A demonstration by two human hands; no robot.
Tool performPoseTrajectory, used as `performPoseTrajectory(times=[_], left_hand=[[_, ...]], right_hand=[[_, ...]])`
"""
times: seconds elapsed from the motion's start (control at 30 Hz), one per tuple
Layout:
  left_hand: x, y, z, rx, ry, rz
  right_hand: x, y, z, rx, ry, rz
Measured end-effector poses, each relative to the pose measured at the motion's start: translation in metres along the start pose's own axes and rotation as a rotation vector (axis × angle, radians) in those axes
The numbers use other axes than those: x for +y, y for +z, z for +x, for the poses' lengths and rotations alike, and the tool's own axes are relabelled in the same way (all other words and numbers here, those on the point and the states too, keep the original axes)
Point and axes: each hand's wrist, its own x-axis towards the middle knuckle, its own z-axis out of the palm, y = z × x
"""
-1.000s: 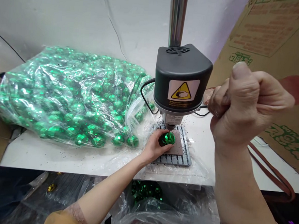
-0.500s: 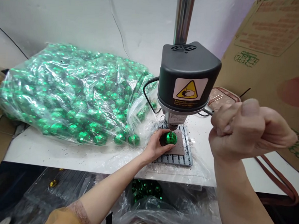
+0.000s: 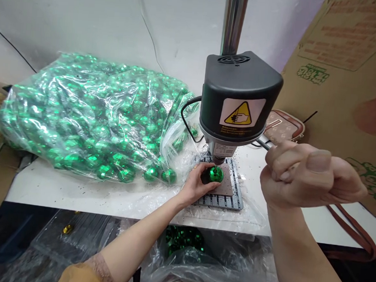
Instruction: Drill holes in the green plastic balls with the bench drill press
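Between the thumb and fingers of my left hand [image 3: 197,182] is a shiny green faceted ball [image 3: 216,174], held on a flat brown board [image 3: 228,187]. The board lies on the slotted metal base [image 3: 235,203] of a small drill press [image 3: 239,97]. Directly over the ball is the press's chuck [image 3: 219,159], its bit reaching down to the ball's top; how deep it goes, I cannot tell. My right hand [image 3: 308,175] is closed round the press's lever [image 3: 264,143], whose end is hidden in the fist.
A clear plastic bag [image 3: 96,117] full of green balls lies on the white table [image 3: 75,193] at left. Below the table edge are more green balls [image 3: 184,239] in plastic. A cardboard box [image 3: 342,91] and a small strapped bag [image 3: 285,124] stand at right. Dark chips litter the tabletop.
My right fist has moved lower with the lever. The drill head looks slightly lower over the ball. My left hand keeps its hold on the ball in the same spot.
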Motion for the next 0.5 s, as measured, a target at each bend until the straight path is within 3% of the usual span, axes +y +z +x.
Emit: performPoseTrajectory(times=[0.1, 0.5], left_hand=[[0.001, -0.001, 0.000, -0.005, -0.004, -0.004], [0.004, -0.002, 0.001, -0.010, -0.028, 0.005]], right_hand=[[0.001, 0.003, -0.002, 0.023, -0.180, 0.065], [0.007, -0.007, -0.009, -0.114, -0.275, 0.092]])
